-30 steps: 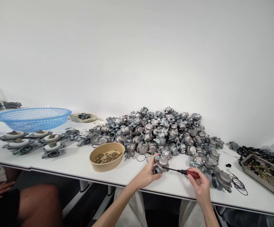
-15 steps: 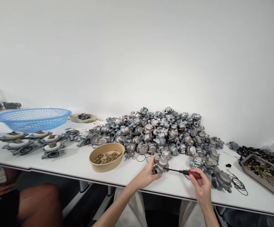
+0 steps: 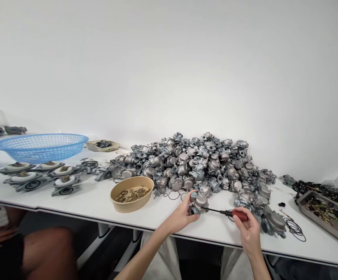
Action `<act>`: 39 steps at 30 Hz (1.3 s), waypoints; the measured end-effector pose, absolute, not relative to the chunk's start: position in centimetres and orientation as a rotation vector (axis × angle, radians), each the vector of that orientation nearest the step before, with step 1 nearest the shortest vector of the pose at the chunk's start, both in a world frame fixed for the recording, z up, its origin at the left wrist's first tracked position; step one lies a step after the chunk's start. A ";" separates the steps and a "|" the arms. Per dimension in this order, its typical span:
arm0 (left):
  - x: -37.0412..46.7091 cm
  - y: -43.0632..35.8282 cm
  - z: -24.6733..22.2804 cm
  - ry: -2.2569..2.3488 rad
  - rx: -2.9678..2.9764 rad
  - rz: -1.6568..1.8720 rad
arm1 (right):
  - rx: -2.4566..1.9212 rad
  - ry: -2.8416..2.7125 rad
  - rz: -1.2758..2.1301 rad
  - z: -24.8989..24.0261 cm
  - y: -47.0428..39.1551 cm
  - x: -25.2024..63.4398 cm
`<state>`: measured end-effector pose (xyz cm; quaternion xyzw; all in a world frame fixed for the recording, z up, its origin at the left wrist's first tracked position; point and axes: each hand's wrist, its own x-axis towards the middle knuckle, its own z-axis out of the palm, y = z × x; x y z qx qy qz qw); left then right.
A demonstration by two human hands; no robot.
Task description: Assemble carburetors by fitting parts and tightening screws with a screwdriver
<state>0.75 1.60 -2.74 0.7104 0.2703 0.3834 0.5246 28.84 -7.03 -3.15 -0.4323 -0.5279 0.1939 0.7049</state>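
My left hand (image 3: 183,216) is closed around a grey metal carburetor (image 3: 200,200), held just over the front part of the white table (image 3: 169,210). In my right hand (image 3: 249,231) is a screwdriver (image 3: 239,215) with a red handle and a dark shaft. Its shaft points left, and the tip meets the carburetor's side; the exact spot of contact is too small to make out. Behind both hands rises a large pile of carburetors (image 3: 186,165). Black rubber rings (image 3: 174,195) lie between my left hand and the pile.
Left of my hands stands a tan bowl (image 3: 131,206) of small screws. Farther left are carburetors with white round tops (image 3: 65,181) and a blue plastic basket (image 3: 43,149). At right, a metal tray (image 3: 317,217) holds small parts, beside black rings (image 3: 295,229). Another person's knee (image 3: 48,249) shows at lower left.
My hands, the carburetor and the screwdriver stay practically in place. At the far left edge, a dark part on the table has changed position or orientation.
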 end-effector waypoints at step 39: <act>0.9 0.8 -1.2 0.677 1.619 0.884 | -1.058 -1.143 0.430 -2.7 -6.9 28.5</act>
